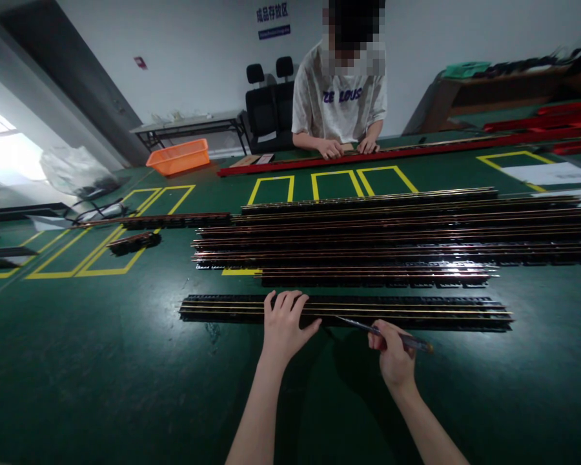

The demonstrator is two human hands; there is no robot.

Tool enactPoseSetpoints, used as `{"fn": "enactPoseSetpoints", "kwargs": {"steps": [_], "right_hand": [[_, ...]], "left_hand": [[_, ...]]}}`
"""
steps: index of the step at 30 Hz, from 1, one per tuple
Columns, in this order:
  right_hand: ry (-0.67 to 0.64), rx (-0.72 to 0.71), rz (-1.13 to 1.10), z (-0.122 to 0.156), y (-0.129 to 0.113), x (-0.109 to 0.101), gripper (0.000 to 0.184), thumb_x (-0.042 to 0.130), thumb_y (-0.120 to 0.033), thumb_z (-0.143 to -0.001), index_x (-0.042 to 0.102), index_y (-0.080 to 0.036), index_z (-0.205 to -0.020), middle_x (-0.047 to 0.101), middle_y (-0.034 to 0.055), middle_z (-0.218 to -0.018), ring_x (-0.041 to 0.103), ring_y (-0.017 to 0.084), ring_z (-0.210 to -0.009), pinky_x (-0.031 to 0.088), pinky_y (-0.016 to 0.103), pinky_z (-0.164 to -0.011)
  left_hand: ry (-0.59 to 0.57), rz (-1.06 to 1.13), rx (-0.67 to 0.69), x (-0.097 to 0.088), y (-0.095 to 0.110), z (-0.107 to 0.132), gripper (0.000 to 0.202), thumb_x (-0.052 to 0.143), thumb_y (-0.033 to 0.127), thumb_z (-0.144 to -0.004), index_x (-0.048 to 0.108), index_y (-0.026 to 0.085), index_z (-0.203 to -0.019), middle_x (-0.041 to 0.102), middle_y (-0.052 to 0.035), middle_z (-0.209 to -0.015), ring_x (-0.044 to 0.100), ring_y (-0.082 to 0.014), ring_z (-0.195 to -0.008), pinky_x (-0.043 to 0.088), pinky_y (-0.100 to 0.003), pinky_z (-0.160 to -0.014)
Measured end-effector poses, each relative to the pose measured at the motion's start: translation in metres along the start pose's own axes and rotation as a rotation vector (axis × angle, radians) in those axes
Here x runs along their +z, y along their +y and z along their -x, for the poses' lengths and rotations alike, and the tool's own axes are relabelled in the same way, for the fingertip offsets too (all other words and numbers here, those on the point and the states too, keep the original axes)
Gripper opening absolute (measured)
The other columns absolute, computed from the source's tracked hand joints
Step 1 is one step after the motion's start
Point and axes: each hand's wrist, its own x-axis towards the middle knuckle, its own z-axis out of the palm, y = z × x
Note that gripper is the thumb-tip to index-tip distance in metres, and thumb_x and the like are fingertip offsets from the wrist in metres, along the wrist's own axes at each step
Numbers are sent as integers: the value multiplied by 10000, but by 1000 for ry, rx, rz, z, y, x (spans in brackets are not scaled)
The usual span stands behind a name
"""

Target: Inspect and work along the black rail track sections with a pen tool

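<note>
A long black strip (392, 310) with thin brass-coloured rods along it lies crosswise on the green table in front of me. My left hand (285, 320) rests over it left of its middle, fingers across the top to the far edge and thumb at the near side. In my right hand (392, 352) is a slim screwdriver-like tool (419, 343) with a dark shaft. Its thin tip points left and reaches the strip's near side, right of my left thumb. I cannot tell whether the tip touches a rod.
Just beyond lies a stack of similar strips (368, 239) with copper and brass rods. A short strip piece (133, 243) sits at left. Across the table a co-worker (341, 97) handles a long red rail (290, 166). An orange basket (179, 158) stands at the back left.
</note>
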Motion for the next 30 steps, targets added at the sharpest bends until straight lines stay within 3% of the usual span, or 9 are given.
{"fn": "enactPoseSetpoints", "kwargs": {"steps": [13,30], "right_hand": [[8,6,-22,0,6,-2,409,538,-332,-781,458,-205,-400,431,-24,-410,420,116,-419,347,260,-440],[-57,17,-40,-4,17,-9,425,578,-413,-774,493,-200,-417,456,-22,-419,440,113,-414,373,252,-431]], "left_hand": [[15,-4,-21,4,1,-1,321,608,428,-754,598,209,-990,646,-51,-1012,575,-237,-976,346,-482,-958],[31,11,-55,6,3,-2,304,585,422,-739,595,212,-959,642,-52,-997,556,-241,-975,323,-481,-959]]}}
